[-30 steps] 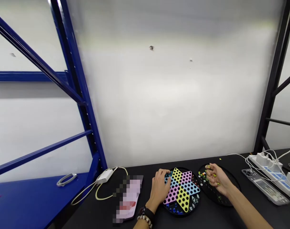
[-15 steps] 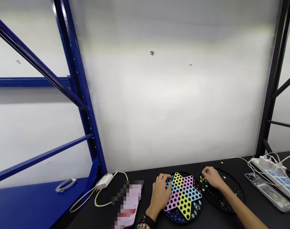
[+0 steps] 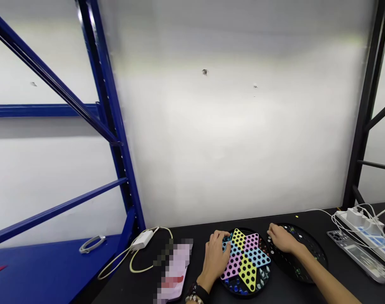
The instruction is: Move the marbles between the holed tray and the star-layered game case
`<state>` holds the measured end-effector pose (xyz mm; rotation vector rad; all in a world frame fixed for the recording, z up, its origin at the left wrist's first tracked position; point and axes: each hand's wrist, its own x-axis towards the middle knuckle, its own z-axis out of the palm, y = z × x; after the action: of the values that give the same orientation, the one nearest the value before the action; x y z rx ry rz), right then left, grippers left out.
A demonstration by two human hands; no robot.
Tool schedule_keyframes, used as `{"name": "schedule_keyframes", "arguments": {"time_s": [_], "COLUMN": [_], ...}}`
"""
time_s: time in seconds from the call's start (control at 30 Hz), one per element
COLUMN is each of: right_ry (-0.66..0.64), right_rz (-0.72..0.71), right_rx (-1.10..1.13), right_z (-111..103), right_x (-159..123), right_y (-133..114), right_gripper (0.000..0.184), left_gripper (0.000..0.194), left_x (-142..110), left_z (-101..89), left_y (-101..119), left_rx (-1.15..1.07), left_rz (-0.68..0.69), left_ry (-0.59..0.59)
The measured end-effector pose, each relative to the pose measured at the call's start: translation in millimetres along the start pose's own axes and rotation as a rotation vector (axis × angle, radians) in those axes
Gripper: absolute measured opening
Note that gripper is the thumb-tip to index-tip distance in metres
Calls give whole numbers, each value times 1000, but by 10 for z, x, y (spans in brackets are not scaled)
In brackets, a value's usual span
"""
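A Chinese checkers board [image 3: 248, 270] with a yellow, pink and blue star full of black holes lies in a round black tray. Coloured marbles fill the tray's side pockets, blue ones [image 3: 238, 288] at the front among them. My left hand [image 3: 216, 255] rests on the board's left edge, its fingers extended and thumb apart. To the right lies a round black lid [image 3: 319, 249] with pale dots and a few small marbles. Over the lid's left rim is my right hand [image 3: 282, 237], fingers curled together; anything inside them is hidden.
A pink-screened phone [image 3: 181, 264] lies left of the board, beside a white adapter [image 3: 143, 240] and its cable. At the right are a clear phone case [image 3: 358, 256] and a white power strip [image 3: 366, 228] with cords. A blue rack post [image 3: 116, 114] rises at the left.
My right hand has curled more tightly at the lid's left rim, and the yellow-green and orange marbles beneath it no longer show. My left hand stays on the board. The view shifted slightly.
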<state>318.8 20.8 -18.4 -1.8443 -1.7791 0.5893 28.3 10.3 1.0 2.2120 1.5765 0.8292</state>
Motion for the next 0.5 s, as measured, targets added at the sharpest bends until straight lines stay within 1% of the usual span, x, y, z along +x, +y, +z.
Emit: {"name": "schedule_keyframes", "arguments": {"time_s": [0.13, 0.17, 0.23, 0.3, 0.33, 0.37, 0.43, 0.5], "right_ry": [63, 82, 106, 126, 142, 168, 244, 291], "right_rz": [50, 60, 83, 138, 176, 218, 286, 331], "right_rx": [340, 493, 918, 1321, 1447, 1495, 1509, 1512], "right_z": [-219, -284, -406, -497, -527, -551, -589, -639], "right_x": [-12, -25, -55, -84, -98, -112, -149, -205], "right_y": [92, 126, 210, 319, 382, 450, 596, 742], "right_gripper": [33, 33, 27, 21, 20, 21, 24, 25], "left_gripper": [26, 26, 26, 27, 27, 27, 28, 28], "left_x": [3, 7, 15, 22, 25, 26, 28, 31], "left_z": [15, 23, 37, 46, 47, 47, 46, 46], "left_y": [-12, -17, -29, -38, -41, -42, -42, -41], "left_rx": [4, 6, 9, 10, 11, 11, 12, 13], "left_rz": [2, 2, 4, 5, 6, 6, 7, 9], "left_ry": [-2, 0, 2, 5, 4, 3, -2, -5]}}
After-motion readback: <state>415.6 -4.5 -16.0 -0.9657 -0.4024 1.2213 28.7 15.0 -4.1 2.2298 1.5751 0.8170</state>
